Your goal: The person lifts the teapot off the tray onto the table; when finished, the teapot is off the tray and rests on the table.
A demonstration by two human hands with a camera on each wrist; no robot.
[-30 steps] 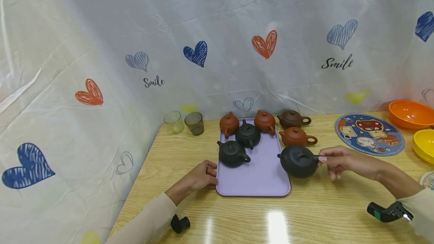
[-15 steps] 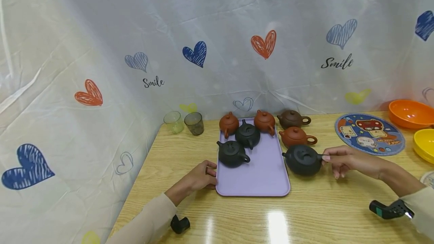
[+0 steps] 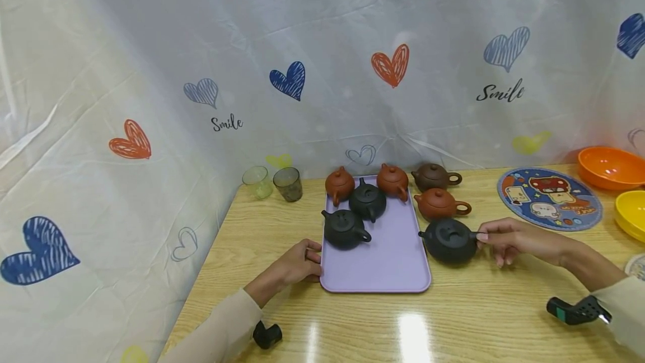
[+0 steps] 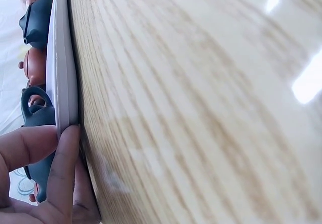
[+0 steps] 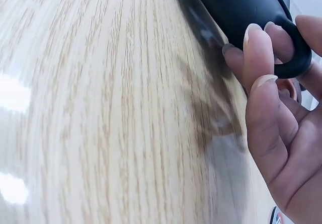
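A lilac tray (image 3: 375, 274) lies on the wooden table, bearing two black teapots, one at its left side (image 3: 344, 229) and one near the far end (image 3: 368, 200), plus two reddish-brown teapots (image 3: 340, 184) at its far corners. My left hand (image 3: 294, 265) pinches the tray's left rim; in the left wrist view its thumb and fingers (image 4: 63, 171) close on the edge. Right of the tray is another black teapot (image 3: 450, 242), whose ring handle my right hand (image 3: 521, 242) grips. The right wrist view shows fingers through that handle (image 5: 297, 65); whether its base touches the table I cannot tell.
Beyond the held teapot stand a reddish-brown teapot (image 3: 439, 204) and a dark brown one (image 3: 434, 177). Two tumblers, green (image 3: 258, 182) and grey (image 3: 288, 185), are at back left. A round blue mat (image 3: 549, 198), an orange bowl (image 3: 610, 168) and a yellow bowl (image 3: 632, 214) occupy the right.
My right hand has shifted the black teapot a little rightward, from over the tray's right edge to beside it, then slightly lower. The left hand has stayed on the tray rim.
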